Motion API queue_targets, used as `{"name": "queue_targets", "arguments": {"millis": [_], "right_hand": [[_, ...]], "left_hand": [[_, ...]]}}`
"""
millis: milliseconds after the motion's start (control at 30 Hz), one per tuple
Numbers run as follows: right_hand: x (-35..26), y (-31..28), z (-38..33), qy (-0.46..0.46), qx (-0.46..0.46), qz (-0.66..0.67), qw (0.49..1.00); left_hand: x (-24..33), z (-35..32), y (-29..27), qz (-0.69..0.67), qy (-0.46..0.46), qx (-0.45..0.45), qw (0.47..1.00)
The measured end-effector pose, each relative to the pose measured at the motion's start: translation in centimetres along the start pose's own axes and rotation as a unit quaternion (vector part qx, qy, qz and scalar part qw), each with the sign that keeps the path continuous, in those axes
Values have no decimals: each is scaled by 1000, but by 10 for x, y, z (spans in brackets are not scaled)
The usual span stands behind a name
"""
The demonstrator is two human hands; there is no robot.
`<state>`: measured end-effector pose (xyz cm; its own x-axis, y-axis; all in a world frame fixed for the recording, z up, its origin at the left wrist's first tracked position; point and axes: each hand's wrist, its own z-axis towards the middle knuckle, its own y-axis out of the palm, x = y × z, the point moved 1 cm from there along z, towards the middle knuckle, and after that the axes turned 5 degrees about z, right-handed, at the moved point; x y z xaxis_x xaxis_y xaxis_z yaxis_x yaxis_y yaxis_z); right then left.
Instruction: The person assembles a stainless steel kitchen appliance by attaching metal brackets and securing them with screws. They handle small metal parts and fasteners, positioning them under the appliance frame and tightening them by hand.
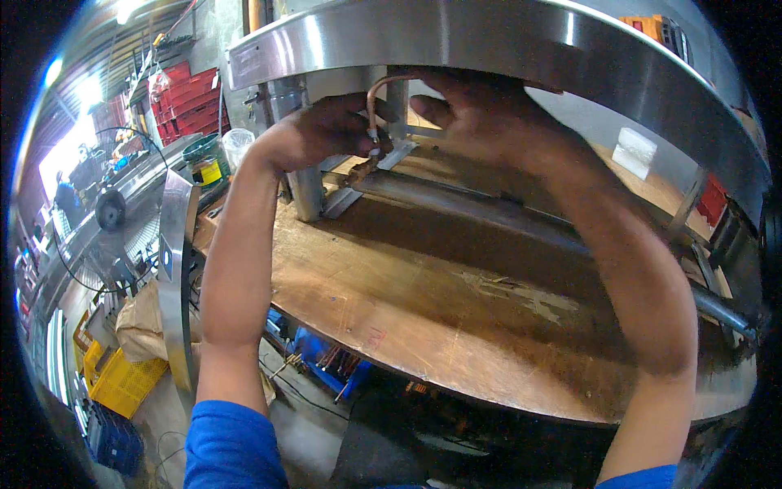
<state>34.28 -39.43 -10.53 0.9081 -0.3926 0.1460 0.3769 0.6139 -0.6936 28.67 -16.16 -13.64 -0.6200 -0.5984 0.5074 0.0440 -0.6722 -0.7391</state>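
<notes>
A bent copper tube point(371, 102) with a whitish fitting point(374, 138) at its lower end hangs beneath a curved stainless steel panel point(489, 39). My left hand point(326, 130) reaches in from the left, its fingers closed on the tube near the fitting. On the other side of the tube, my right hand point(489, 114) is raised against the underside of the panel. Its thumb sticks out apart from the fingers, and the upper fingertips lie near the tube's top end. Shadow and the panel edge hide part of those fingers.
Below my arms lies a worn wooden board point(391, 285), with a metal bar point(489, 213) across it. A steel leg point(305, 191) stands left of the tube. White foam point(634, 153) sits at the right. A yellow crate point(126, 383) and a fan point(112, 209) are at the left.
</notes>
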Motion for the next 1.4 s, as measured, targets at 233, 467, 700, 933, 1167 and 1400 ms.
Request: {"name": "queue_targets", "arguments": {"millis": [233, 467, 700, 933, 1167, 1400], "right_hand": [[-38, 39, 45, 142, 41, -49, 988], [-41, 46, 53, 124, 139, -85, 979], [-37, 52, 42, 37, 262, -116, 957], [-31, 59, 40, -23, 310, -109, 944], [-26, 61, 38, -6, 249, -81, 965], [-25, 61, 35, -27, 300, -70, 951]], "left_hand": [[-15, 2, -4, -19, -28, -6, 999], [-1, 5, -1, 202, -55, 89, 974], [1, 8, 2, 172, -66, 77, 980], [-11, 3, 2, 34, -51, 77, 995], [-8, 6, 4, 105, -37, 100, 989], [-7, 6, 8, -5, -38, 53, 998]]}}
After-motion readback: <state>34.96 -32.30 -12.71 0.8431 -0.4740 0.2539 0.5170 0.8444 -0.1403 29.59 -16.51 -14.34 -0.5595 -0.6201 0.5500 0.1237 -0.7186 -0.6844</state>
